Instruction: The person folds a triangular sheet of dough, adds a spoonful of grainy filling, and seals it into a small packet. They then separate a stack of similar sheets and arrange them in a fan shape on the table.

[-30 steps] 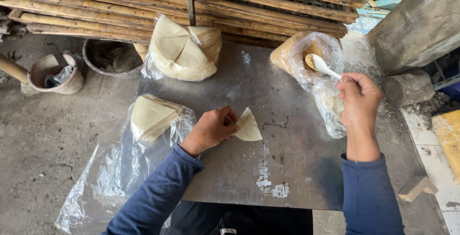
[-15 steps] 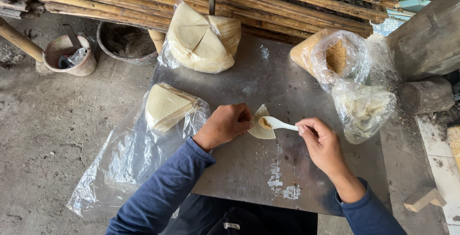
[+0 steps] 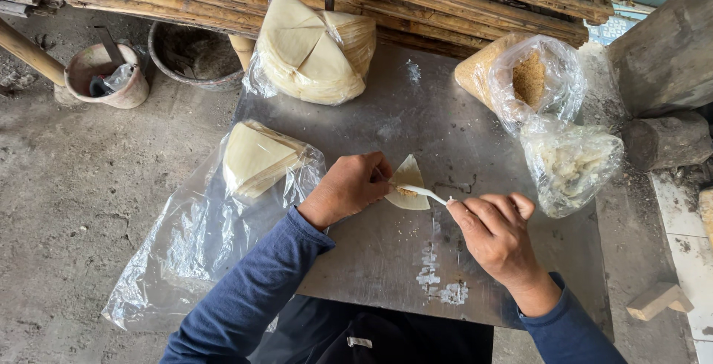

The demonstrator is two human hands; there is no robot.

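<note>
White spoon (image 3: 425,193) bowl hidden in wrapper (image 3: 410,186), left hand (image 3: 349,187), right hand (image 3: 494,230).

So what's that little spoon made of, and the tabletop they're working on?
The spoon, pinched in the right hand, looks like white plastic: thin, smooth, slightly glossy, evenly coloured. The tabletop seems to be sheet metal: flat, dull grey, with a soft sheen and white smears of something powdery. Paint or laminate can't be ruled out from this view.
</note>
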